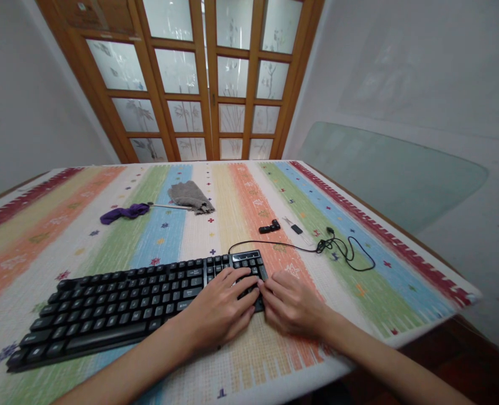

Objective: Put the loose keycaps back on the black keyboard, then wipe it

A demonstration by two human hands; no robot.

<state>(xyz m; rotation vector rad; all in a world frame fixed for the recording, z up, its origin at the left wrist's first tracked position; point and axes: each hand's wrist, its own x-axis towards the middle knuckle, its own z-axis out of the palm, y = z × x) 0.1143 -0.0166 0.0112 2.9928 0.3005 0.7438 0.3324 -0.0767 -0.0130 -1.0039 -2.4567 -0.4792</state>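
A black computer keyboard (118,309) lies at a slant near the front of the table. My left hand (221,306) rests over its number pad, fingers stretched out across the keys and holding nothing I can see. At the keyboard's right end is my right hand (293,306), its fingers curled in and pressed together by the pad's edge; whatever they may hold is hidden. Both hands' fingertips nearly meet there. Beyond them sit several loose black keycaps (269,227), with a wire keycap puller with a black handle (296,229) to their right.
The keyboard's black cable (323,246) runs right into a loose bundle. Farther back lie a grey cloth (188,194) and a thin stick with purple cloth (125,213). A striped tablecloth (215,185) covers the table; a wooden glass-paned door (210,112) stands behind.
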